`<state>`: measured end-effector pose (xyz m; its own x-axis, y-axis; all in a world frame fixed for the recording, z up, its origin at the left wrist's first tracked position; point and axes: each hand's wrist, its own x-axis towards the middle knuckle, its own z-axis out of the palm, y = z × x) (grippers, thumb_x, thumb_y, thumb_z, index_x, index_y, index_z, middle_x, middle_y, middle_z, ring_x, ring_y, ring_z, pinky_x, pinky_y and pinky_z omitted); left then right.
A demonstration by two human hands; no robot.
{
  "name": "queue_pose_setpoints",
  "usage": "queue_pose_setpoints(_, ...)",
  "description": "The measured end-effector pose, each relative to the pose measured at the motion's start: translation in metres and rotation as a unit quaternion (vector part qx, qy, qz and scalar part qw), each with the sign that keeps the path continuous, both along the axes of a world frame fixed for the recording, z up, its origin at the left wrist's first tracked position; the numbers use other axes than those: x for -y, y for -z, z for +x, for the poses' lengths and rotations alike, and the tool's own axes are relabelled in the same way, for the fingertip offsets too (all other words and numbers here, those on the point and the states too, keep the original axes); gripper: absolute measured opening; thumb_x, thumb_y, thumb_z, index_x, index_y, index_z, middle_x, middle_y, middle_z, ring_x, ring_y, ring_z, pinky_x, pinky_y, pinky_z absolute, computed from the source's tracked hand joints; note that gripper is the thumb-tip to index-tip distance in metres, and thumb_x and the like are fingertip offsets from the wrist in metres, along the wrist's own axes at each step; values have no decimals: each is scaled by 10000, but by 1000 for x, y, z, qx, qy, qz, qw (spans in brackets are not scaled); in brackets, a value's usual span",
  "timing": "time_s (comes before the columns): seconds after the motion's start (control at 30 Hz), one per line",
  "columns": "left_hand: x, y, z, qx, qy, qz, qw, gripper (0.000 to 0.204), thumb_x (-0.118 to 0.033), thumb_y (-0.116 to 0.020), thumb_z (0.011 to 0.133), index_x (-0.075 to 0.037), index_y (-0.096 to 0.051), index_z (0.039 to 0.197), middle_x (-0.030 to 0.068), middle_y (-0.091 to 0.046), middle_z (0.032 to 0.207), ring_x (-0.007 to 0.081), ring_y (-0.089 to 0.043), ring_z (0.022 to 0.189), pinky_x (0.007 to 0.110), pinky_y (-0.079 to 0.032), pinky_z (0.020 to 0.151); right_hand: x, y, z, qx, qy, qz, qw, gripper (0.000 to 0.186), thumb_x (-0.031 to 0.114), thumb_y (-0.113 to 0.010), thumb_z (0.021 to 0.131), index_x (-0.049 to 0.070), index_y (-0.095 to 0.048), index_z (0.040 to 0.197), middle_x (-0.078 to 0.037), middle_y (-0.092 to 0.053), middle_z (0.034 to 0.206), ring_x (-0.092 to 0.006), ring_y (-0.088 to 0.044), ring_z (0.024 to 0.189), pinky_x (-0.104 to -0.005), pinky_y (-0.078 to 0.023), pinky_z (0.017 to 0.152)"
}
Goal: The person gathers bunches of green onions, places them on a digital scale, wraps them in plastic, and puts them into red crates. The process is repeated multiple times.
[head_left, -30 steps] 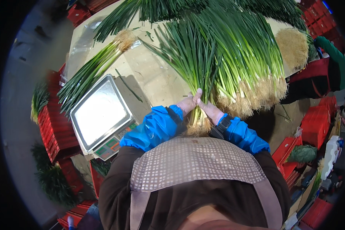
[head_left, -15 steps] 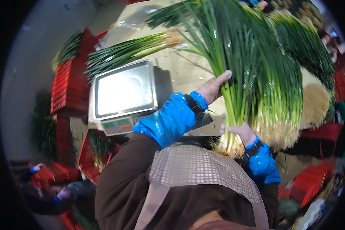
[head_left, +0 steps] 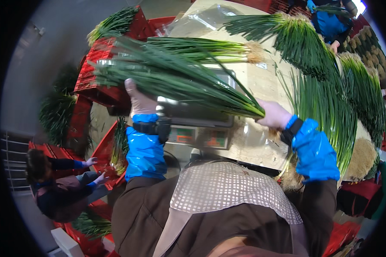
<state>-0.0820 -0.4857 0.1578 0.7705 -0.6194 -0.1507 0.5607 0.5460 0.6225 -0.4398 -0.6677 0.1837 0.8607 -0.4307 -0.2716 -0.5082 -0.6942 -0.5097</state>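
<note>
From the head view, my only feed, I see a thick bunch of long green leafy stalks [head_left: 176, 81] slanting across a boxy countertop scale with a metal pan [head_left: 197, 136]; I can't tell whether they touch. The leaves are blurred and reach over the slatted red plastic crates [head_left: 94, 77]. My worry is those loose tips: a low swing could snag them on the crate edges. A tilt could also splay the outer stalks, since the leafy half looks loosely supported, or brush the second green bunch with tan roots [head_left: 214, 52] lying on the pale wooden tabletop [head_left: 261, 143] behind the scale.

My right hand [head_left: 275, 115], above a shiny blue plastic sleeve [head_left: 315, 150], is clamped around the bunch's lower end, hiding its roots. My left hand [head_left: 140, 102] has its thumb raised apart against the leaves; its fingers are hidden, so I cannot tell how far they close.
</note>
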Motion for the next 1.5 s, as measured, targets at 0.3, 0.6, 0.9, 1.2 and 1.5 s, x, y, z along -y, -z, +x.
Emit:
queue_pose_setpoints(0.3, -101, 127, 152, -149, -135, 11, 980, 633, -505, -651, 849, -95, -523, 1315, 52, -543, 1342, 278, -495, 1208, 465, -369, 1067, 32, 36, 160, -53, -174, -111, 977, 826, 150, -765, 647, 184, -427, 1399, -179, -593, 1172, -367, -568, 1067, -409, -460, 908)
queue_pose_setpoints(0.6, -89, 145, 164, -126, -66, -16, 990, 449, -353, -529, 961, -22, -526, 1265, 122, -575, 1280, 301, -555, 1126, 454, -450, 977, 41, 30, 152, -157, -154, -129, 967, 938, 286, -839, 609, 194, -378, 1421, -192, -590, 954, -398, -581, 931, -450, -462, 811)
queue_pose_setpoints(0.9, -84, 136, 121, -161, -11, 46, 986, 572, -425, -498, 967, -23, -416, 1365, 144, -473, 1386, 362, -465, 1233, 559, -340, 1059, 19, 33, 153, -66, -41, -205, 976, 549, 386, -755, 735, 103, -571, 1168, -166, -660, 1031, -365, -622, 964, -459, -490, 815)
queue_pose_setpoints(1.2, -106, 65, 82, 520, -417, 390, 635, 586, -168, -712, 828, -48, -438, 1332, 181, -475, 1302, 302, -466, 1203, 416, -334, 1063, 30, 49, 136, 162, 123, -45, 978, 342, 321, -669, 851, 50, -632, 1055, -188, -652, 939, -360, -608, 903, -404, -476, 796)
queue_pose_setpoints(1.5, 42, 42, -60, 840, 149, 330, 404, 852, -328, -747, 733, -211, -315, 1457, 122, -395, 1448, 368, -285, 1384, 559, -184, 1126, 45, 33, 103, 250, 262, 116, 925, 343, 308, -618, 928, 16, -611, 1106, -49, -645, 818, -122, -608, 698, -267, -493, 618)
